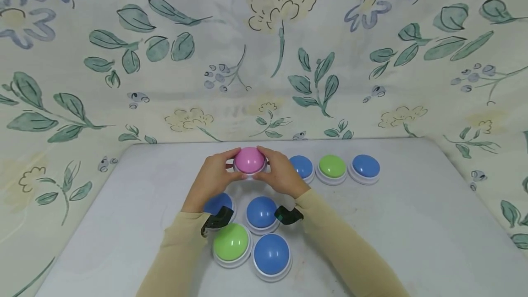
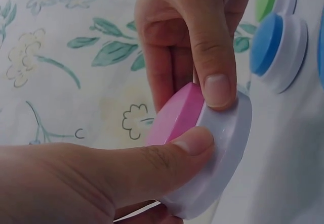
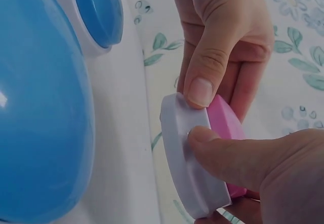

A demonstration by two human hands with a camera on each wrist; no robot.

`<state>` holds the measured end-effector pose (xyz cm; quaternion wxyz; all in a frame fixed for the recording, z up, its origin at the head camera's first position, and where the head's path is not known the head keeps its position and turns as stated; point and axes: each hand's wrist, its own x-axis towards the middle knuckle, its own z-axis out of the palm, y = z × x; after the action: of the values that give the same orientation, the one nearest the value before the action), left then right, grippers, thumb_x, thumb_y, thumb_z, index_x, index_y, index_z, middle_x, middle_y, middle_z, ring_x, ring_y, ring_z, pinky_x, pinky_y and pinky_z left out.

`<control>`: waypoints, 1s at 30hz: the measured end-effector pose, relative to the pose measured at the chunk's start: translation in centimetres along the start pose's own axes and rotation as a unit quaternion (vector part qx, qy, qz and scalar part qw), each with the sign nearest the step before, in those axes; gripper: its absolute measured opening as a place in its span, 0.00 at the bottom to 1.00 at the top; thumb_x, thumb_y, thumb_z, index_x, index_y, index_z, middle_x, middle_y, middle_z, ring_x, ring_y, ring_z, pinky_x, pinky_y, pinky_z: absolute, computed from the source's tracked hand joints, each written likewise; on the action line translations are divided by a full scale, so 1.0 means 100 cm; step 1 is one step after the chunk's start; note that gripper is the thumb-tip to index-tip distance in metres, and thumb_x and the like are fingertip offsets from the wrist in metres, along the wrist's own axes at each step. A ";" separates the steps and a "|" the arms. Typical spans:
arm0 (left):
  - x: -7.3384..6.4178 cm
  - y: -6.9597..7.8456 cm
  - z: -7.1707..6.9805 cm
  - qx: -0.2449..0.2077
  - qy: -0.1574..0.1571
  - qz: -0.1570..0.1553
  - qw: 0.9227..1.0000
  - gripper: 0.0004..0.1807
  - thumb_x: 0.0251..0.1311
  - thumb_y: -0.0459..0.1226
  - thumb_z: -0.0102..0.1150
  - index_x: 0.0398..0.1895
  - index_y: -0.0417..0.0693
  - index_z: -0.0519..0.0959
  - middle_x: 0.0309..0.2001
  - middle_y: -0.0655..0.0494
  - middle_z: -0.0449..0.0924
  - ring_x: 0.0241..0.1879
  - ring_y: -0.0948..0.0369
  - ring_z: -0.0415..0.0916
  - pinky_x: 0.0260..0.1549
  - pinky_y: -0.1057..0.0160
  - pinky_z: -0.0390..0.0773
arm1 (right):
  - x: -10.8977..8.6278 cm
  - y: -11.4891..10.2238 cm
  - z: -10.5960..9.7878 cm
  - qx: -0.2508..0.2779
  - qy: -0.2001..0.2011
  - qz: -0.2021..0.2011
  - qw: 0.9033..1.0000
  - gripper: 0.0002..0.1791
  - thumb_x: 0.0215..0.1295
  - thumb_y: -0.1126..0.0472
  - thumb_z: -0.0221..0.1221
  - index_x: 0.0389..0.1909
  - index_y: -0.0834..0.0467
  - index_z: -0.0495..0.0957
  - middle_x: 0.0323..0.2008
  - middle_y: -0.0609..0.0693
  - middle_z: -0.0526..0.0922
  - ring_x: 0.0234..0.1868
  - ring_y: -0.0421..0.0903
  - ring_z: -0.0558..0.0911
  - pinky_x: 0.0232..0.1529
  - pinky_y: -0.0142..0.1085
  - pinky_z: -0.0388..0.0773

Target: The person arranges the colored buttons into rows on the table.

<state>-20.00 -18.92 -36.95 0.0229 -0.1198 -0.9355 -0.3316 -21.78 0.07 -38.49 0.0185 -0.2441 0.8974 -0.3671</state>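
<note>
A pink dome push button (image 1: 249, 160) on a round white base is between my two hands at the far side of the table. My left hand (image 1: 215, 175) grips its left side, thumb on the white base (image 2: 230, 138) and fingers beneath. From the other side my right hand (image 1: 282, 173) holds it the same way, its thumb also pressed to the rim. In both wrist views the button is tilted, and the thumbs lie close together on the base. Beside my right hand sits a blue button (image 1: 302, 167), partly hidden by that hand.
To the right, a green button (image 1: 332, 167) and another blue button (image 1: 366, 166) continue the row. Nearer me stand a green button (image 1: 231, 242) and blue buttons (image 1: 261, 212), (image 1: 271, 254), with one more blue button (image 1: 219, 204) partly behind my left wrist. Flowered cloth (image 1: 284, 81) rises behind the white table (image 1: 412, 223).
</note>
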 end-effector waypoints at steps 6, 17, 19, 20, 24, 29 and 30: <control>-0.001 0.006 0.005 0.003 0.000 0.002 1.000 0.39 0.48 0.36 0.70 0.64 0.39 0.65 0.59 0.43 0.71 0.50 0.46 0.76 0.46 0.54 0.78 | -0.003 0.005 0.002 0.005 0.011 -0.009 1.000 0.40 0.56 0.58 0.65 0.68 0.61 0.58 0.63 0.55 0.68 0.59 0.49 0.71 0.56 0.38 0.72; 0.003 0.004 0.015 0.026 -0.007 0.013 1.000 0.37 0.49 0.40 0.69 0.62 0.38 0.67 0.56 0.42 0.74 0.48 0.48 0.77 0.46 0.54 0.78 | -0.007 0.016 0.007 -0.010 0.010 -0.012 1.000 0.39 0.57 0.58 0.64 0.67 0.61 0.58 0.63 0.54 0.67 0.62 0.49 0.69 0.59 0.39 0.69; 0.005 0.002 0.017 0.026 -0.008 0.014 1.000 0.36 0.49 0.39 0.69 0.62 0.38 0.67 0.56 0.42 0.74 0.48 0.49 0.77 0.46 0.55 0.78 | -0.006 0.018 0.008 -0.016 0.009 -0.010 1.000 0.40 0.56 0.58 0.65 0.67 0.61 0.58 0.63 0.55 0.67 0.63 0.50 0.68 0.61 0.39 0.67; 0.006 0.001 0.019 0.024 -0.011 0.016 1.000 0.36 0.49 0.38 0.69 0.62 0.37 0.67 0.56 0.42 0.74 0.49 0.49 0.76 0.46 0.55 0.78 | -0.006 0.019 0.008 -0.020 0.007 -0.010 1.000 0.40 0.56 0.59 0.65 0.67 0.61 0.58 0.63 0.55 0.67 0.63 0.50 0.67 0.61 0.40 0.67; 0.010 -0.001 0.024 0.029 -0.026 0.024 0.999 0.35 0.49 0.34 0.68 0.62 0.35 0.67 0.56 0.42 0.73 0.52 0.51 0.75 0.48 0.57 0.77 | -0.004 0.022 0.009 -0.037 0.002 -0.006 0.999 0.40 0.55 0.60 0.65 0.67 0.62 0.58 0.63 0.56 0.67 0.63 0.50 0.67 0.62 0.39 0.66; 0.014 0.001 0.025 0.056 -0.033 0.033 0.997 0.34 0.48 0.33 0.69 0.60 0.34 0.68 0.54 0.42 0.75 0.47 0.53 0.77 0.46 0.58 0.78 | -0.002 0.024 0.009 -0.049 -0.005 0.007 0.999 0.40 0.55 0.61 0.65 0.67 0.63 0.58 0.64 0.56 0.66 0.64 0.50 0.67 0.63 0.39 0.64; 0.014 0.002 0.025 0.063 -0.033 0.035 0.997 0.34 0.48 0.34 0.69 0.60 0.34 0.69 0.53 0.41 0.76 0.46 0.53 0.77 0.46 0.58 0.78 | -0.002 0.024 0.009 -0.051 -0.006 0.008 0.999 0.40 0.55 0.61 0.65 0.67 0.63 0.58 0.64 0.57 0.66 0.64 0.51 0.67 0.63 0.40 0.64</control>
<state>-21.22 -16.87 -38.64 0.0108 -0.1616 -0.9499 -0.2672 -22.44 1.06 -40.81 0.0142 -0.2397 0.9167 -0.3195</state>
